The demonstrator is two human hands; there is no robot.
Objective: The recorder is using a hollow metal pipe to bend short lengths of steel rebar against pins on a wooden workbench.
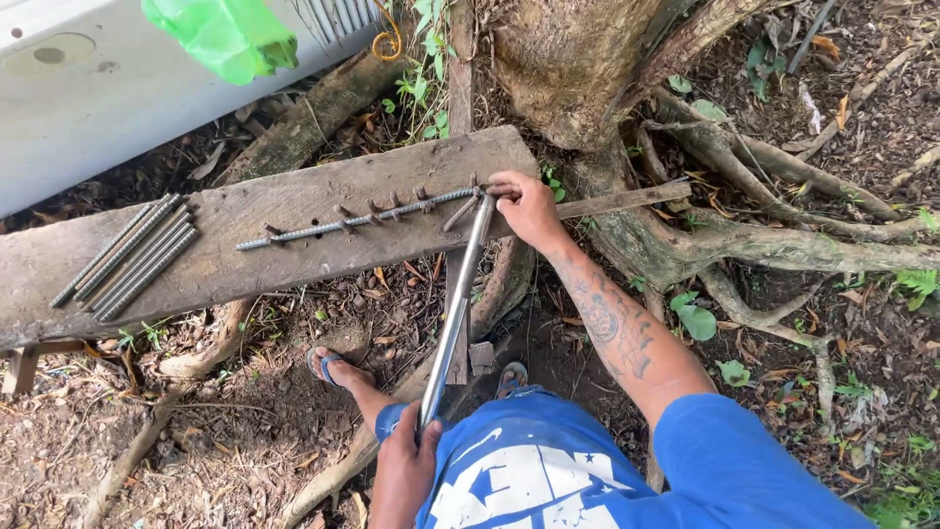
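A ribbed steel rod (357,219) is laid along a weathered plank (245,235) used as a worktop, threaded between bent nails (377,208) driven into the wood. The rod's right end is pinned by the right hand (524,204), fingers clenched over it at the plank's edge. A long metal pipe (452,313) is slipped over or hooked at that same end and runs down toward the body; its lower end is grasped by the left hand (406,458), closed around it. The rod is judged stiff, heavy for its thickness, and non-slippery because of the ribs; it is best held near the end, just beside the nails. The pipe looks smooth and rigid, so a firm grip at its far end is judged best for leverage. A bundle of spare rods (132,257) is stacked at the plank's left end, well apart. Tree roots (744,235), leaf litter and sandalled feet (328,364) are seen below
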